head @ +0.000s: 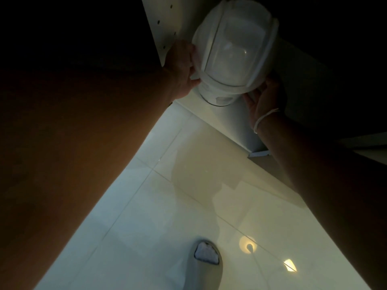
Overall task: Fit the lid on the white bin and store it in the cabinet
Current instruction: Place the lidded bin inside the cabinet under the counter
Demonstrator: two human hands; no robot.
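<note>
Showing the white bin [219, 95], round-bodied and of smooth plastic, at the open front of the cabinet [165, 21], its base over the pale bottom shelf [232, 120]; whether resting on or just above that shelf cannot be told; contents hidden. Seated on top, the lid [232, 47], domed and white, with a translucent rounded-rectangular flap at its centre framed by raised ribs; faint glossy highlights on the flap. Grasped from both sides: left hand [180, 70] wrapped on the left edge of the lid, fingers pressed to the plastic; right hand [263, 99] cupped with spread fingers against the lower right of the lid and bin, a thin pale band [263, 120] around its wrist. Seen at upper left, the cabinet's inner side panel, off-white, dotted with a column of small drilled holes; interior beyond in deep shadow. Below, floor [167, 206] of large glossy pale tiles with thin grout lines, mirroring round ceiling lights; near the bottom edge, a grey slipper [201, 268], open-toed.
</note>
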